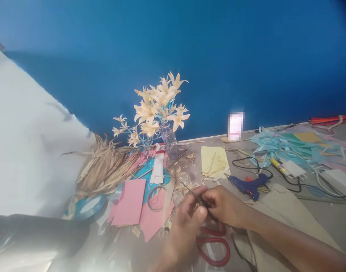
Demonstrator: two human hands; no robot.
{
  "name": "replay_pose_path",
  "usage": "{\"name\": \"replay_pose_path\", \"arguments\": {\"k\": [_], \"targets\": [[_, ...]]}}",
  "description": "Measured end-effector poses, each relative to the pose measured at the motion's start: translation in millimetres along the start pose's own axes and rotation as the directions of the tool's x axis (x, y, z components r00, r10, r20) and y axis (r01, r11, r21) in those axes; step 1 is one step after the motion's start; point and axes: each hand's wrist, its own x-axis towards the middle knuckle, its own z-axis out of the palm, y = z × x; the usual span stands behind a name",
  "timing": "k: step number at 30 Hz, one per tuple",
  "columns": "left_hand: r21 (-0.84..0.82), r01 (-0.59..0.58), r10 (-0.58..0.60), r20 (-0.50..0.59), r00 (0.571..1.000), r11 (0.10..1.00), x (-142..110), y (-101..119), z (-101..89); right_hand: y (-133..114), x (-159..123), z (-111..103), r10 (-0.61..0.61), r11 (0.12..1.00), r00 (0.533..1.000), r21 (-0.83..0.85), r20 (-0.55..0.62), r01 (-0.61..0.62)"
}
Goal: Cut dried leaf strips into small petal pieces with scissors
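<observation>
Both hands meet low in the middle of the view, around a thin dark stick (187,186) that points up and to the left. My left hand (186,219) is closed about it, fingers curled and thumb upward. Pressed close beside it, my right hand (225,204) pinches the near end; the fingers hide what lies between them. Just below the hands are the red handles (228,251) of a pair of scissors, whose blades I cannot see. Left of the hands lie a tape roll (149,202) and pink paper (130,202).
Cream artificial flowers (161,98) stand in a clear bottle (169,141) by the blue wall. Dried husks (104,166) and blue ribbon (90,207) lie left. At right are a blue glue gun (248,185), yellow paper (214,160), cables, a white adapter (294,169) and light-blue strips (283,143).
</observation>
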Motion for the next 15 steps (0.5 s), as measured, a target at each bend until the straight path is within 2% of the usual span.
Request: {"name": "replay_pose_path", "arguments": {"k": [2,3,5,7,9,13,15], "targets": [[0.011,0.037,-0.035,-0.109,0.993,0.999,-1,-1,9.8,-2,2,7,-0.037,0.994,0.998,-0.106,-0.043,0.032],[0.025,0.039,-0.035,-0.152,0.988,0.999,-1,-1,12.1,-1,3,9,-0.046,0.994,0.997,-0.099,-0.056,0.041],[0.07,0.011,0.003,-0.197,0.98,0.997,-2,-1,13.0,2,5,9,-0.078,0.996,0.997,0.035,-0.026,0.079],[0.133,-0.014,0.044,-0.226,0.973,0.991,-5,-3,12.0,8,8,8,-0.137,0.967,0.989,0.225,0.057,0.121],[0.186,-0.02,0.066,-0.248,0.966,0.982,-7,-5,11.8,16,10,8,-0.185,0.939,0.976,0.314,0.113,0.142],[0.241,-0.021,0.085,-0.26,0.962,0.97,-10,-10,13.2,31,14,14,-0.27,0.949,0.955,0.202,0.124,0.242],[0.262,-0.028,0.1,-0.267,0.958,0.965,-16,-14,12.5,38,15,16,-0.358,0.933,0.933,0.067,0.041,0.355]]}}
